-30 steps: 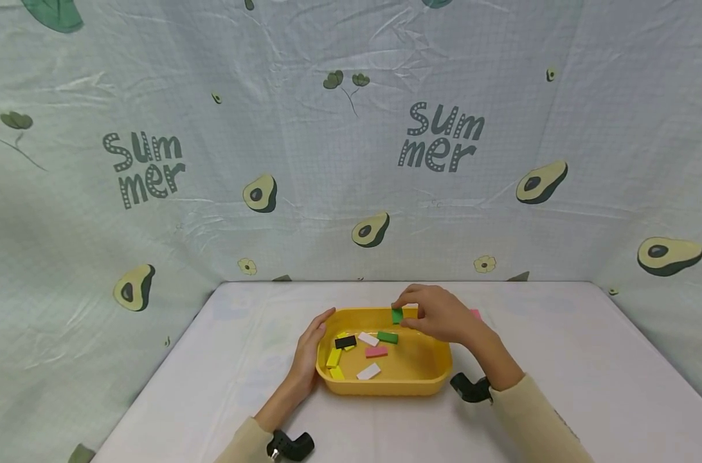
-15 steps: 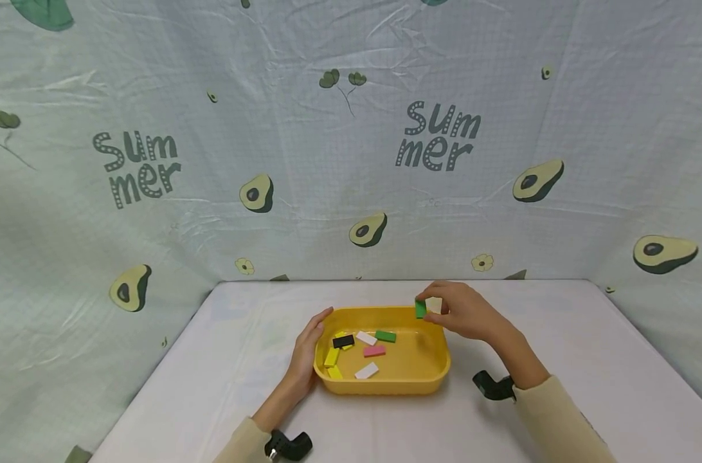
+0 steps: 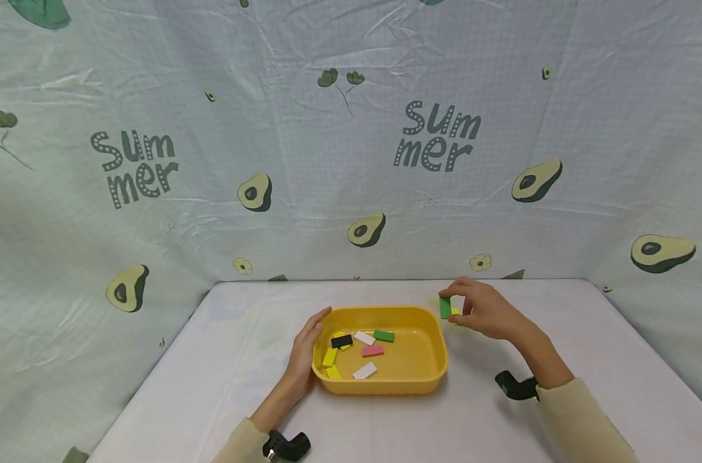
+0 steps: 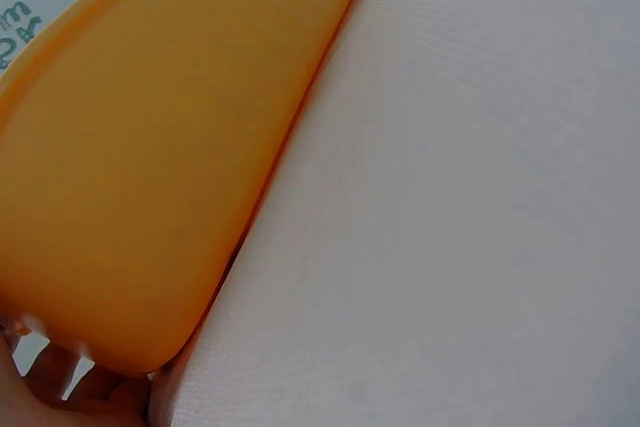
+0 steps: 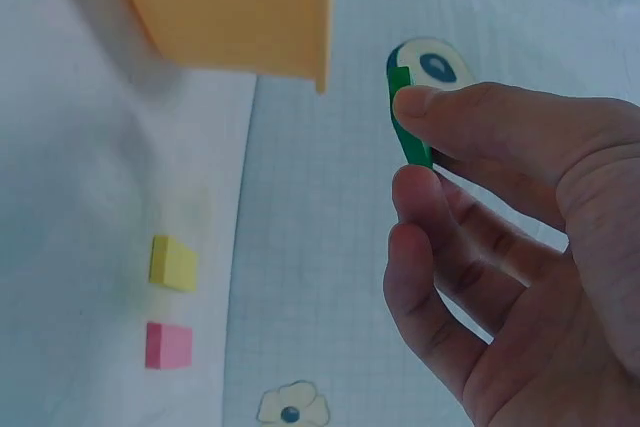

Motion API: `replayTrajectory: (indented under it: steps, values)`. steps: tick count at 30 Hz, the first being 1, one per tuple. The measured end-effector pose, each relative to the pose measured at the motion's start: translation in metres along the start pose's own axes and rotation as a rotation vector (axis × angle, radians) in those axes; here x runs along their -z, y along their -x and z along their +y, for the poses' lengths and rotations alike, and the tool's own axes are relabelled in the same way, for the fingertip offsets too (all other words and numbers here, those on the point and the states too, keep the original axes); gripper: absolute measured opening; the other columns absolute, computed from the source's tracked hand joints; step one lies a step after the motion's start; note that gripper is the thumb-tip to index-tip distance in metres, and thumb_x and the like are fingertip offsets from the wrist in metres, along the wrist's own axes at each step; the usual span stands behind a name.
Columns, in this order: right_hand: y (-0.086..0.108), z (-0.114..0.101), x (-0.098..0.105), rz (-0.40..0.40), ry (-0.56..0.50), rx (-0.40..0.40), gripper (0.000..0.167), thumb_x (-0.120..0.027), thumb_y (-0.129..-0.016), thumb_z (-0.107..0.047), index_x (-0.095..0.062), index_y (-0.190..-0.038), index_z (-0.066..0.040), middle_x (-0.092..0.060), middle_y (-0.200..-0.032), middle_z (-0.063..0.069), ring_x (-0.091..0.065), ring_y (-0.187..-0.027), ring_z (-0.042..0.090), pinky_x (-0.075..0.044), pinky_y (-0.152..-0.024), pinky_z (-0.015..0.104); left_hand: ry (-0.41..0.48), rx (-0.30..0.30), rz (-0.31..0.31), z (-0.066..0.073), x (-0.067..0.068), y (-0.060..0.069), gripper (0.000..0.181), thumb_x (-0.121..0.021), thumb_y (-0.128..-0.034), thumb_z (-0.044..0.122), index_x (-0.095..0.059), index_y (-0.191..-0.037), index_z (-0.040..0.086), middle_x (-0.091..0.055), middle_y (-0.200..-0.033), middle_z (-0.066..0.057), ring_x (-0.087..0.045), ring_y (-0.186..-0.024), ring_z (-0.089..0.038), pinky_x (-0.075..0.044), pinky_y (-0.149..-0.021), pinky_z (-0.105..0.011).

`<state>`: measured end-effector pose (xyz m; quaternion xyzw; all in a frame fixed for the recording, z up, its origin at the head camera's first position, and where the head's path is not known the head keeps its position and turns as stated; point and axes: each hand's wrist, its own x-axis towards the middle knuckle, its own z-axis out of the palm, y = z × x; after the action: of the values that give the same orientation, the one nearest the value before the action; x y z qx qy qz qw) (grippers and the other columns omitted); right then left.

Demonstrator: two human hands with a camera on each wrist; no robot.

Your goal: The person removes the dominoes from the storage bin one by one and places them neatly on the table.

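Note:
A yellow-orange tray (image 3: 386, 387) stands on the white table, with several blocks inside: a black block (image 3: 342, 341), a green block (image 3: 384, 335), a pink block (image 3: 372, 350), white ones and yellow ones. The left hand (image 3: 300, 360) rests against the tray's left wall, fingers fairly straight. Just beyond the tray's right rim, the right hand (image 3: 490, 312) pinches another green block (image 3: 445, 307) between thumb and fingers, held above the table. In the right wrist view that green block (image 5: 411, 127) sits between thumb and fingertips.
On the table right of the tray, a yellow block (image 5: 173, 263) and a pink block (image 5: 169, 346) lie side by side; the right hand mostly hides them in the head view. A patterned cloth (image 3: 305, 244) rises behind the table.
The right hand has carried its green block rightward, from over the tray to outside the right rim. The left hand keeps its place at the tray, and the blocks inside lie as before.

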<state>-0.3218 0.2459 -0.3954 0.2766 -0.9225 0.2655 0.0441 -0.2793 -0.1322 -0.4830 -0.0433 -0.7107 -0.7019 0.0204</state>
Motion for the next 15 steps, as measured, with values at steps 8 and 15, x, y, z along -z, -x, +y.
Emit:
replayTrajectory:
  steps: [8,15]
  values:
    - [0.01,0.015,0.015,0.026,-0.012,-0.054,0.041,-0.081,-0.087,-0.011,-0.071,-0.126,-0.007,-0.063,-0.129,0.017,-0.058,-0.075,0.01,-0.054,-0.062,0.021,0.0,0.001,-0.001,0.0,0.0,0.0,0.048,-0.031,-0.1119,0.022,-0.044,-0.157,0.011,-0.036,-0.167,-0.012,-0.029,-0.157,-0.034,-0.015,-0.132,-0.054]
    - [0.02,0.033,0.023,0.04,0.004,-0.104,0.043,-0.08,-0.086,-0.011,-0.07,-0.127,-0.005,-0.063,-0.128,0.017,-0.057,-0.076,0.013,-0.053,-0.061,0.022,-0.002,0.002,-0.009,0.0,0.0,-0.001,0.048,-0.03,-0.112,0.023,-0.044,-0.157,0.011,-0.036,-0.167,-0.012,-0.029,-0.157,-0.034,-0.015,-0.132,-0.054]
